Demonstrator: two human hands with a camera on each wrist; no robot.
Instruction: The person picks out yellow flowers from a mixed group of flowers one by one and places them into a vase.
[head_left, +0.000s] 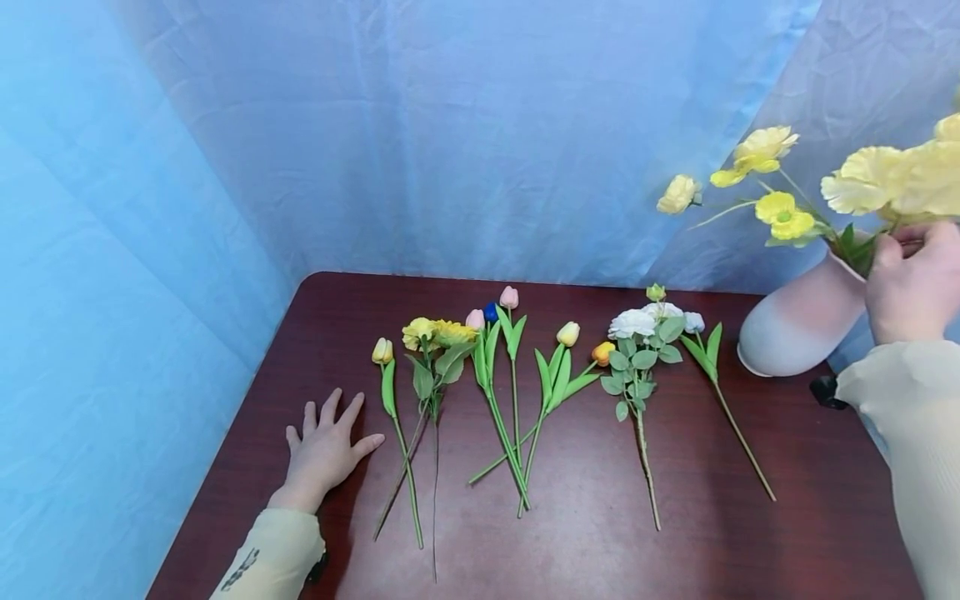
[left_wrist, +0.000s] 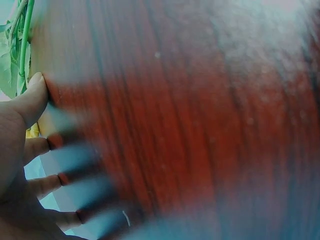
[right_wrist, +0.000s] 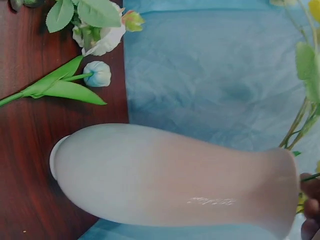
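A tall vase point(head_left: 798, 321), white at the base and fading to pink, stands at the back right of the table. Yellow flowers point(head_left: 783, 218) spread out from its mouth. My right hand point(head_left: 915, 279) is at the rim, fingertips pinching a green flower stem point(right_wrist: 312, 176), with large pale yellow blooms point(head_left: 900, 179) just above the hand. Part of that stem is hidden by the hand and the rim. On the left side of the table, my left hand point(head_left: 322, 454) rests with its fingers spread, holding nothing, beside a yellow tulip point(head_left: 382, 351).
Across the dark wooden table point(head_left: 585, 550) lie several loose stems: yellow flowers point(head_left: 438, 333), pink tulips point(head_left: 509, 297), an orange tulip point(head_left: 603, 353), white flowers point(head_left: 633, 323) and a pale blue tulip point(head_left: 693, 322). A blue cloth point(head_left: 450, 142) hangs behind the table and along its left.
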